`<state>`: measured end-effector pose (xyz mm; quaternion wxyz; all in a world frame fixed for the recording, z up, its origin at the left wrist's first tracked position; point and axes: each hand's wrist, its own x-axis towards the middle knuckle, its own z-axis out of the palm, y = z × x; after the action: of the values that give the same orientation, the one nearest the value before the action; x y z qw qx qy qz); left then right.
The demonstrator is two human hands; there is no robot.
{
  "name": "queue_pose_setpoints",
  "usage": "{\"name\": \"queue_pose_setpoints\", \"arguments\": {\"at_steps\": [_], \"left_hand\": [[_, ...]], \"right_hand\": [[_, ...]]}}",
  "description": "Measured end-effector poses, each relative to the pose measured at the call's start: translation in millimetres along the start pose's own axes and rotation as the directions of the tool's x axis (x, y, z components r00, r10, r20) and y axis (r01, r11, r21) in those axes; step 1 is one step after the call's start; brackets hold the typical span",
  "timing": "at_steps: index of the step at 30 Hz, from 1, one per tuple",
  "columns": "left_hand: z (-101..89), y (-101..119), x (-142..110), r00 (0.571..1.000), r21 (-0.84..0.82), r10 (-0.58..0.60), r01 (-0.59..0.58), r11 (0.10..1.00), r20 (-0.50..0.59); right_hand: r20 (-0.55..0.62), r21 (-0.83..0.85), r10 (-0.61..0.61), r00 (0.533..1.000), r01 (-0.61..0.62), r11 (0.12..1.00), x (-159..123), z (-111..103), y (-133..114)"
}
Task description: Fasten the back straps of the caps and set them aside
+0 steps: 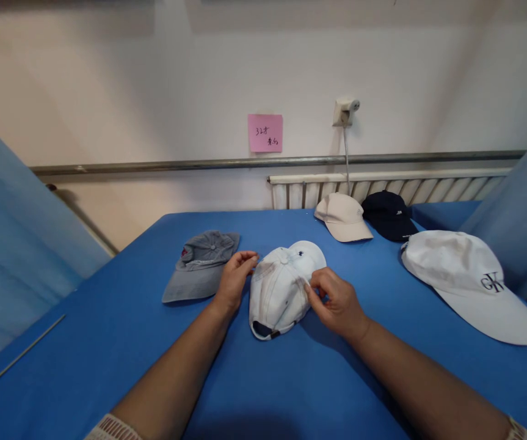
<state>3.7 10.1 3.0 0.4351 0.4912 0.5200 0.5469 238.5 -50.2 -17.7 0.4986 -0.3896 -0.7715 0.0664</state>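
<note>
A white baseball cap [279, 287] lies on the blue table cover [263, 373], its back strap toward me and its brim pointing away. My left hand [234, 278] pinches the cap's left side with curled fingers. My right hand [334, 301] grips the cap's right side, fingers closed on the cloth. Both forearms reach in from the bottom edge.
A grey cap [201, 264] lies just left of my left hand. A beige cap [343, 217] and a dark navy cap [389, 215] sit at the back. A large white cap with a black logo [467, 282] lies at the right. Radiator [382, 186] and pink note [265, 132] on the wall.
</note>
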Motion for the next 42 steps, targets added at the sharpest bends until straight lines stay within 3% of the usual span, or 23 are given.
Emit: {"name": "queue_pose_setpoints", "arguments": {"at_steps": [2,5,7,11,16,21,26,30,35,42], "left_hand": [[3.5,9.1,-9.2,0.984,0.139,0.147,-0.160,0.977,0.105],[6.5,24.4,-23.3,0.897,0.319,0.296,-0.401,0.859,0.329],[7.3,32.0,-29.4,0.842,0.384,0.356,-0.510,0.770,0.405],[7.9,37.1,-31.9,0.800,0.454,0.382,-0.584,0.673,0.463],[9.4,37.0,-30.9,0.779,0.483,0.372,-0.612,0.626,0.505],[9.7,39.8,-33.0,0.801,0.447,0.406,-0.587,0.675,0.441],[8.1,38.5,-30.9,0.872,0.400,0.386,-0.483,0.779,0.301],[8.0,36.0,-29.4,0.884,0.401,0.365,-0.459,0.792,0.292],[8.8,33.4,-29.9,0.894,0.381,0.352,-0.439,0.814,0.278],[10.7,31.6,-30.3,0.927,0.333,0.310,-0.367,0.868,0.213]], "right_hand": [[0.008,-0.013,-0.057,0.998,0.057,0.998,-1.0,-0.1,-5.3],[0.033,-0.033,-0.129,0.991,0.130,0.991,-2.2,-1.4,-11.2],[0.058,-0.043,-0.168,0.984,0.170,0.984,-3.2,-1.4,-14.1],[0.104,-0.071,-0.205,0.973,0.213,0.975,-4.4,1.7,-16.2],[0.108,-0.062,-0.189,0.976,0.197,0.979,-3.1,3.3,-15.9],[0.149,0.120,-0.142,0.979,0.125,0.985,-2.6,1.1,-14.0],[-0.014,0.109,0.054,0.998,-0.052,0.993,1.7,2.7,9.4],[0.101,0.030,0.022,0.995,-0.026,0.999,4.1,5.5,25.8],[0.157,-0.034,0.093,0.983,-0.089,0.995,2.7,6.9,27.1],[0.304,-0.156,-0.012,0.953,0.062,0.986,8.1,0.1,20.8]]}}
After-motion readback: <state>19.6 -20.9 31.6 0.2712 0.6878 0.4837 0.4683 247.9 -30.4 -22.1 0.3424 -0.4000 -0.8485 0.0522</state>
